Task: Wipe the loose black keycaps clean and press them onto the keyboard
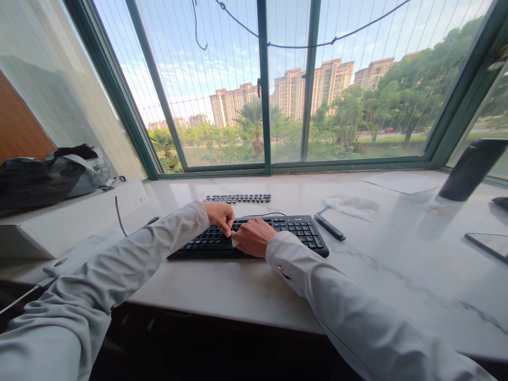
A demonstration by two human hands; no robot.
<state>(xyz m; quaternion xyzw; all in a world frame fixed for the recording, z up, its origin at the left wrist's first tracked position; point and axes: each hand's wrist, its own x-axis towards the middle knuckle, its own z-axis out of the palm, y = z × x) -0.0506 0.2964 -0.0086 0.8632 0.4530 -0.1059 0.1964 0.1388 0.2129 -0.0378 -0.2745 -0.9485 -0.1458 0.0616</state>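
Marble desk (246, 288) under wide window (222, 79) — kbd (302, 230) centre-left.

Left hand (220, 216) and right hand (254, 237) curl close together — knuckles up.

Left hand (220, 216) and right hand (254, 237) hide the keyboard's (301, 230) middle.

keyboard (296, 230) | black, flat, keys up | lies on white counter (238, 286), near front edge
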